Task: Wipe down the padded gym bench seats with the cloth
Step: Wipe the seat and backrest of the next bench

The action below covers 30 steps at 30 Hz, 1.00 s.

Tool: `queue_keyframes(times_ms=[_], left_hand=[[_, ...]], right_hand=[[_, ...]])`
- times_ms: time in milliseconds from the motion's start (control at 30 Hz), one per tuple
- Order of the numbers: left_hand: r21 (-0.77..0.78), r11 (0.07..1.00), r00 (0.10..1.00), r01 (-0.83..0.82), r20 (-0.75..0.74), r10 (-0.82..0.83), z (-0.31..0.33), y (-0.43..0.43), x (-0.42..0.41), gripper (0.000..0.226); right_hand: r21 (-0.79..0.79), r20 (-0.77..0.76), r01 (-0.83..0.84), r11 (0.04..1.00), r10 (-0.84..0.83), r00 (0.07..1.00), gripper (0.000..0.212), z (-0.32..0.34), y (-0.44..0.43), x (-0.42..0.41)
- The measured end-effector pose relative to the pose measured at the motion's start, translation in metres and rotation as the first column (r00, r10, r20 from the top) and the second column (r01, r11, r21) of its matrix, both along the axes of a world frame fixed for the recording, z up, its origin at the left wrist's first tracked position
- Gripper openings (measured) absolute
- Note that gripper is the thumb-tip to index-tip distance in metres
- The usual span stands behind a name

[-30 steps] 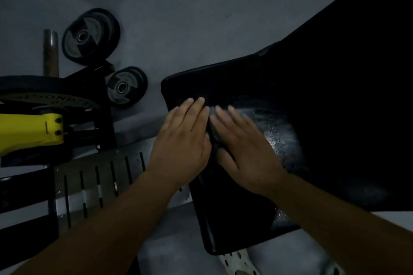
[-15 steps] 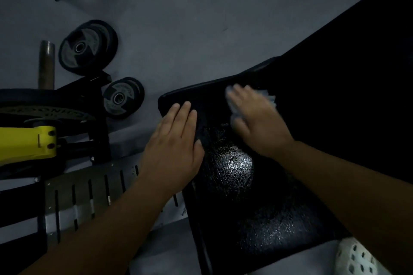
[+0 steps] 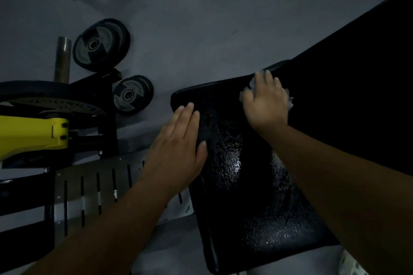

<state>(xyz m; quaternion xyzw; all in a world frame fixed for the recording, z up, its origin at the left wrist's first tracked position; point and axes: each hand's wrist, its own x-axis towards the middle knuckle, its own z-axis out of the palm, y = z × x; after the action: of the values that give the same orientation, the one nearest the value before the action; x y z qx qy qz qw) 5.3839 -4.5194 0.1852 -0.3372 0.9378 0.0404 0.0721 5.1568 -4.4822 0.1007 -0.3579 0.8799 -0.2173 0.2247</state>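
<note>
Two hands apart on the black seat (image 3: 245, 196): my left hand (image 3: 176, 147) lies flat at its left edge, my right hand (image 3: 266, 105) presses the pale cloth (image 3: 290, 101) flat at the far corner.

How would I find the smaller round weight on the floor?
Start at the black bench seat in the middle. Just left of its far corner, two round plates are on the grey floor. The smaller plate is the one closest to the seat; the bigger plate is farther away, beside a metal post.
</note>
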Motion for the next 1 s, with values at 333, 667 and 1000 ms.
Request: queue_keyframes(times_ms=[333,667,1000], left_hand=[[0.025,0.999,0.999,-0.037,0.004,0.037,0.002,0.004,0.002,0.071],[0.086,0.995,0.999,-0.042,0.004,0.042,0.007,0.019,0.015,0.077],[0.122,0.965,0.971,-0.231,-0.027,0.236,0.007,0.031,0.038,0.067]], right_hand=[[-0.145,-0.069,-0.299,0.943,0.292,0.954,0.072,0.018,0.008,0.044],[-0.196,-0.096,-0.557,0.807,0.55,0.83,0.069,0.029,0.043,0.058],[-0.248,-0.213,-0.723,0.645,0.691,0.69,0.068,0.027,0.093,0.094]])
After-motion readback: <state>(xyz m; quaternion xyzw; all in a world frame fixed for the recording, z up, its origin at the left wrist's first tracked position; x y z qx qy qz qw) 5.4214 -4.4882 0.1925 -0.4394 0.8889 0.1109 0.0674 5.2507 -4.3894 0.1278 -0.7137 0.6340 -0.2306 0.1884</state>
